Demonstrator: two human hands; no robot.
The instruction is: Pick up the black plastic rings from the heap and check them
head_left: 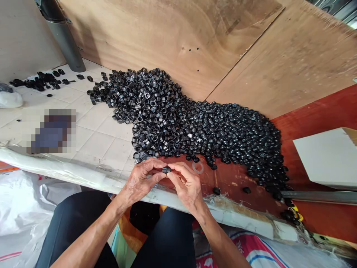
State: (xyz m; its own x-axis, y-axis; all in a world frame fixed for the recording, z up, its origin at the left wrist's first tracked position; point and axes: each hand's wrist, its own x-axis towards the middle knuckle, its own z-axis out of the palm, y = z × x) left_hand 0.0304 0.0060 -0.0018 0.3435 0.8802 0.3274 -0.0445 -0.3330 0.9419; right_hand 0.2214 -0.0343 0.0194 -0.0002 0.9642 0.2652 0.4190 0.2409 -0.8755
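A small black threaded plastic fitting (166,170) is pinched between both hands just above the front edge of the table. My left hand (143,176) grips its left end between thumb and fingers. On the other end, the thumb and fingertips of my right hand (186,182) are closed. Behind the hands lies a large heap of black ring-shaped parts (147,98). It runs into a pile of smaller black parts (237,130) on the right. A few black pieces lie loose near the right hand, and a pale ring (198,167) lies on the red surface.
Wooden boards (167,33) wall off the back. A grey pipe (65,46) stands at the back left, near scattered black pieces (44,80). A white box (326,156) sits at the right. Below the padded table edge (92,173), an orange bag (132,229) is between the legs.
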